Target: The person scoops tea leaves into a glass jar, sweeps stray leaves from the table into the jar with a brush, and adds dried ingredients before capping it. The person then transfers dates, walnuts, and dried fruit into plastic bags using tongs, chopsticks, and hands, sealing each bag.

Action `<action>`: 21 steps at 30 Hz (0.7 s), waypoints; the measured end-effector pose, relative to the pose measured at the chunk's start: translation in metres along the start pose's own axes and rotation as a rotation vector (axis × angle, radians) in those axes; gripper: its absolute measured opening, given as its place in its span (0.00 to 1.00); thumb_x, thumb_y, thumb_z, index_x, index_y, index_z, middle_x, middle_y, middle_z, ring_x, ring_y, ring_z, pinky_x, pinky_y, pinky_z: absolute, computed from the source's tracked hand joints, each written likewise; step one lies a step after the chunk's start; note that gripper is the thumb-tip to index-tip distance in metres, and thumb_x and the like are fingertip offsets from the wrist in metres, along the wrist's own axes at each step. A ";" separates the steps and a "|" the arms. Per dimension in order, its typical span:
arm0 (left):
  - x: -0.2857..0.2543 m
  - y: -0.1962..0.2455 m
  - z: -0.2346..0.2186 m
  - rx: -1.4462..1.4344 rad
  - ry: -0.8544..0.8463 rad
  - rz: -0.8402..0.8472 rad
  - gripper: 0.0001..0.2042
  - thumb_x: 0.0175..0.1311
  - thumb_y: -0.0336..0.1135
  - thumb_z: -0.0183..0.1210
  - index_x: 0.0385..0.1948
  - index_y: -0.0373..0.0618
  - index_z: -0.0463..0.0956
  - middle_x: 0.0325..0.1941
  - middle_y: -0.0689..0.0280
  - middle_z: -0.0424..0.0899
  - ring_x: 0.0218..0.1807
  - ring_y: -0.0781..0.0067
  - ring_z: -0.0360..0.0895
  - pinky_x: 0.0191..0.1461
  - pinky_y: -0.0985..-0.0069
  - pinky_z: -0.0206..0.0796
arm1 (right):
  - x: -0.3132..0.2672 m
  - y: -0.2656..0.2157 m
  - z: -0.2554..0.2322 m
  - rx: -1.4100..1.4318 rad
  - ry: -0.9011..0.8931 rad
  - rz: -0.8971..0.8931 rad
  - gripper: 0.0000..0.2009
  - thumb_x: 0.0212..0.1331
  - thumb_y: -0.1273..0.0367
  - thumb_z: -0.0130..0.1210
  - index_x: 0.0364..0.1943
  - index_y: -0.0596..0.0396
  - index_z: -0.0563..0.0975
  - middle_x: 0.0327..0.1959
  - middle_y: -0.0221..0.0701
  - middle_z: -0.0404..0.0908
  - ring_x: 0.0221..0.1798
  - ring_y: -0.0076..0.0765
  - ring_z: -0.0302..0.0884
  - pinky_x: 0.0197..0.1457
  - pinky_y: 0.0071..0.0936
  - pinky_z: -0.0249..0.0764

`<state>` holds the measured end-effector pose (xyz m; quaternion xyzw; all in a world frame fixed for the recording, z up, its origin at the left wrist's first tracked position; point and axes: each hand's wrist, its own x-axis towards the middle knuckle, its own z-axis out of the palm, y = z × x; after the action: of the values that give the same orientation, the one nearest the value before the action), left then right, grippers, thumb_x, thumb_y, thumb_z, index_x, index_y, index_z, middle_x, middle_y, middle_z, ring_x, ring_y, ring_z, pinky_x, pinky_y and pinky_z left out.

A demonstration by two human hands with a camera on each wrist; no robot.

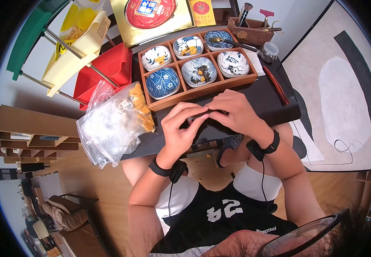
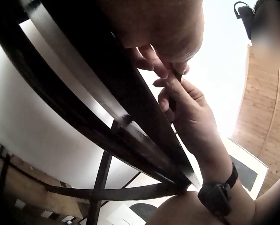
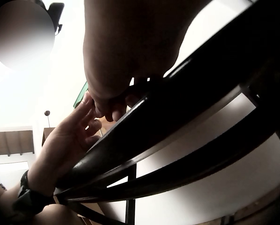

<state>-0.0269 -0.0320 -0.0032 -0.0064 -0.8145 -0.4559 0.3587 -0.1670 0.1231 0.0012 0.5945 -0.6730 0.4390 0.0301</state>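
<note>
At the front of the black table (image 1: pixel 275 107), my left hand (image 1: pixel 180 128) and right hand (image 1: pixel 235 112) meet with fingertips close together. Both pinch a thin, dark, slightly curved piece (image 1: pixel 213 111) between fingers and thumbs; its kind is not clear. In the left wrist view the right hand (image 2: pixel 191 110) grips from the far side, while the right wrist view shows the left hand (image 3: pixel 67 143) beside the dark table edge (image 3: pixel 126 124). Just beyond the hands stands a divided wooden tray (image 1: pixel 202 92) of patterned bowls. The wave-patterned bowl (image 1: pixel 190 76) holds dark and yellow bits.
Left of the hands lies a clear plastic bag (image 1: pixel 108 124) with orange pieces (image 1: pixel 140 107) at its side. Behind it are a red bin (image 1: pixel 112 64) and a cream bin (image 1: pixel 78 53). A dark-handled brush (image 1: pixel 237 43), a small jar (image 1: pixel 269 51) and red sticks (image 1: pixel 275 85) lie right.
</note>
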 end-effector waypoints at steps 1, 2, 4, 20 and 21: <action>0.000 0.001 0.000 0.000 0.000 0.000 0.11 0.56 0.24 0.73 0.41 0.44 0.89 0.40 0.65 0.88 0.36 0.78 0.82 0.32 0.82 0.71 | 0.000 0.000 0.000 -0.005 0.003 0.002 0.09 0.50 0.70 0.70 0.35 0.53 0.84 0.31 0.30 0.85 0.33 0.42 0.81 0.39 0.35 0.73; 0.000 0.001 -0.001 0.003 -0.003 -0.003 0.11 0.56 0.24 0.73 0.41 0.44 0.89 0.40 0.65 0.88 0.35 0.78 0.82 0.31 0.82 0.71 | 0.000 0.000 0.000 -0.005 0.003 0.002 0.09 0.50 0.70 0.70 0.35 0.53 0.84 0.31 0.30 0.85 0.33 0.42 0.81 0.39 0.35 0.73; 0.000 0.001 -0.001 0.007 -0.005 -0.005 0.11 0.56 0.24 0.73 0.41 0.44 0.90 0.40 0.66 0.89 0.35 0.78 0.82 0.30 0.82 0.71 | 0.000 0.000 0.000 -0.007 -0.002 0.009 0.08 0.50 0.70 0.70 0.35 0.52 0.84 0.31 0.30 0.85 0.33 0.42 0.81 0.39 0.35 0.73; -0.003 0.001 0.000 -0.007 0.022 -0.041 0.09 0.60 0.24 0.70 0.41 0.38 0.86 0.41 0.63 0.87 0.36 0.78 0.82 0.35 0.81 0.72 | -0.002 -0.011 0.003 0.032 -0.014 0.119 0.10 0.56 0.67 0.68 0.39 0.55 0.84 0.34 0.35 0.86 0.35 0.46 0.85 0.36 0.35 0.78; -0.003 0.002 0.000 -0.016 0.010 -0.072 0.08 0.63 0.22 0.67 0.42 0.36 0.85 0.41 0.61 0.85 0.37 0.77 0.83 0.40 0.80 0.75 | -0.002 -0.011 0.005 0.040 -0.006 0.119 0.11 0.57 0.67 0.68 0.41 0.56 0.83 0.34 0.36 0.86 0.35 0.47 0.85 0.36 0.36 0.78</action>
<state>-0.0243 -0.0303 -0.0037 0.0224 -0.8089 -0.4748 0.3461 -0.1550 0.1222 0.0035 0.5551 -0.6984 0.4517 -0.0100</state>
